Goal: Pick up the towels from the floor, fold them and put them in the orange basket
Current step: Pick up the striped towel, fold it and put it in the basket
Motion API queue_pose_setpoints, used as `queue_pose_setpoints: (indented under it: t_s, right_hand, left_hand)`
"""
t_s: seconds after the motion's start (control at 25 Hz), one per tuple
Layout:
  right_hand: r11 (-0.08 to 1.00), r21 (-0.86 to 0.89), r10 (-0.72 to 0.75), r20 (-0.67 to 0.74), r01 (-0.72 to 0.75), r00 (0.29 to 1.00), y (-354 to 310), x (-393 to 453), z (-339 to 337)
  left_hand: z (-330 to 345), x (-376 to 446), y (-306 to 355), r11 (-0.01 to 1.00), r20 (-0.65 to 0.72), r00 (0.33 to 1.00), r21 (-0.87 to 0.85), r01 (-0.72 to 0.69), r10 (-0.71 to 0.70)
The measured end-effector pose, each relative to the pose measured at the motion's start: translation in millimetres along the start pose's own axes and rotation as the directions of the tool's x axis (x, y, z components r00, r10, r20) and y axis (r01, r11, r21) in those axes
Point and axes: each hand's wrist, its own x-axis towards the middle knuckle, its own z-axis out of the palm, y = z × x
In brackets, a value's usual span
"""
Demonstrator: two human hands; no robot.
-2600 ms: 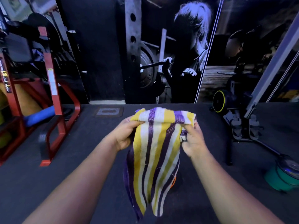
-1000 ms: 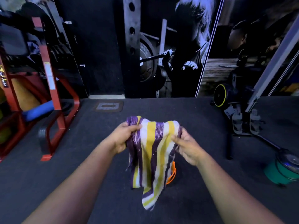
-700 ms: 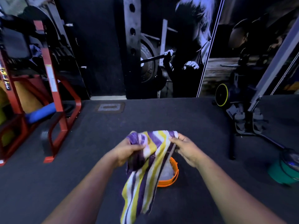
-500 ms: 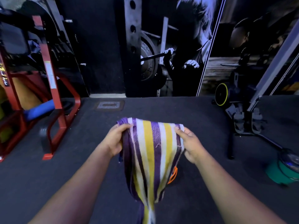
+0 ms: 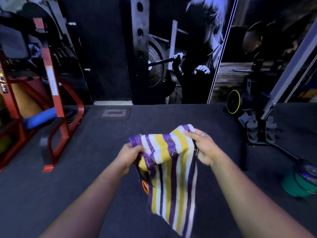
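The left hand (image 5: 129, 154) and right hand (image 5: 204, 148) still pinch the striped towel (image 5: 171, 170), now lower, its top folded over, hiding more of the orange basket (image 5: 145, 187).

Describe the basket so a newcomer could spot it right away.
Start at the dark floor between the two arms. The striped towel hangs from both hands there, and the basket peeks out at its left edge: the only bright orange sliver there.

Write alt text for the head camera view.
Both hands, left hand and right hand, grip a purple, yellow and white striped towel by its top edge, held over a dark gym floor. The orange basket peeks out behind it.
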Motion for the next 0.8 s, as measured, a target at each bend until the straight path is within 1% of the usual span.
queue_pose_setpoints:
  t_s: [0.04, 0.08, 0.16, 0.2, 0.24, 0.28, 0.32, 0.36, 0.4, 0.44, 0.48, 0.52, 0.6, 0.64, 0.68, 0.72, 0.76, 0.8]
  right_hand:
    - [1.000, 0.003, -0.002, 0.015, 0.002, 1.000, -2.0, 2.8, 0.9]
    - [1.000, -0.030, 0.001, 0.032, 0.000, 1.000, -3.5, 4.2, 1.4]
    - [0.981, -0.195, 0.011, 0.072, 0.003, 0.997, -7.5, 4.4, -0.6]
    - [0.962, -0.273, 0.014, 0.083, 0.009, 0.996, -7.7, 5.2, -2.5]
    - [0.950, -0.311, 0.004, 0.086, 0.023, 0.996, -7.4, 5.7, -3.2]
    - [0.952, -0.304, -0.018, 0.080, 0.042, 0.997, -7.4, 6.5, -2.1]
    - [0.960, -0.273, -0.042, 0.067, 0.058, 0.997, -8.2, 8.2, -0.1]
    - [0.969, -0.235, -0.063, 0.055, 0.074, 0.997, -9.2, 9.7, 2.4]
    - [0.976, -0.203, -0.076, 0.042, 0.083, 0.996, -9.6, 11.5, 3.6]
    - [0.977, -0.195, -0.084, 0.032, 0.089, 0.996, -8.1, 13.6, 2.9]
    - [0.970, -0.227, -0.081, 0.016, 0.083, 0.997, -5.8, 14.7, 0.6]
    - [0.954, -0.292, -0.073, -0.009, 0.067, 0.997, -3.7, 16.1, -2.6]
    - [0.921, -0.387, -0.057, -0.053, 0.032, 0.997, -0.8, 18.3, -10.2]
    - [0.926, -0.376, -0.060, -0.084, 0.025, 0.995, -0.5, 18.7, -13.9]
    - [0.953, -0.302, -0.068, -0.099, 0.035, 0.993, -1.1, 17.0, -16.1]
    - [0.986, -0.159, -0.065, -0.102, 0.048, 0.993, -1.9, 16.0, -19.2]
    - [0.999, 0.011, -0.047, -0.070, 0.048, 0.996, -3.5, 12.3, -21.6]
    - [0.996, 0.090, -0.018, -0.003, 0.018, 1.000, -2.3, 8.6, -25.8]
  left_hand:
    - [0.0, -1.9, -3.6, 0.998, 0.016, 0.999, 0.048, 0.042, -0.043]
    - [-0.9, -1.1, -3.0, 0.997, 0.009, 0.997, 0.028, 0.075, -0.075]
    - [-2.6, 9.2, 8.5, 0.983, -0.056, 0.994, -0.164, 0.086, -0.096]
    - [-4.5, 15.1, 17.7, 0.956, -0.064, 0.995, -0.288, 0.056, -0.077]
    - [-5.1, 18.0, 26.1, 0.918, -0.049, 0.998, -0.396, 0.027, -0.050]
    - [-4.7, 17.0, 30.8, 0.889, -0.008, 1.000, -0.459, -0.010, 0.007]
    - [-5.5, 13.8, 31.8, 0.909, 0.049, 0.996, -0.414, -0.052, 0.079]
    - [-5.2, 10.5, 26.4, 0.972, 0.128, 0.982, -0.206, -0.109, 0.138]
    - [-3.7, 6.1, 18.2, 0.974, 0.215, 0.967, 0.150, -0.170, 0.136]
    - [-4.1, 6.6, 8.0, 0.862, 0.252, 0.961, 0.457, -0.220, 0.112]
    - [-5.0, 11.6, 1.3, 0.765, 0.213, 0.971, 0.604, -0.221, 0.112]
    - [-5.9, 14.9, 1.9, 0.786, 0.137, 0.983, 0.591, -0.182, 0.124]
    - [-7.0, 22.3, 11.6, 0.928, -0.028, 0.989, 0.350, -0.125, 0.144]
    - [-7.4, 26.5, 16.8, 0.966, -0.066, 0.989, 0.232, -0.113, 0.132]
    - [-7.1, 26.1, 22.3, 0.984, -0.071, 0.990, 0.141, -0.110, 0.120]
    - [-5.6, 26.3, 27.6, 0.992, -0.058, 0.991, 0.035, -0.120, 0.122]
    - [-2.8, 23.1, 35.3, 0.984, -0.037, 0.992, -0.129, -0.125, 0.121]
    - [1.2, 18.6, 43.0, 0.945, 0.002, 0.994, -0.310, -0.104, 0.110]
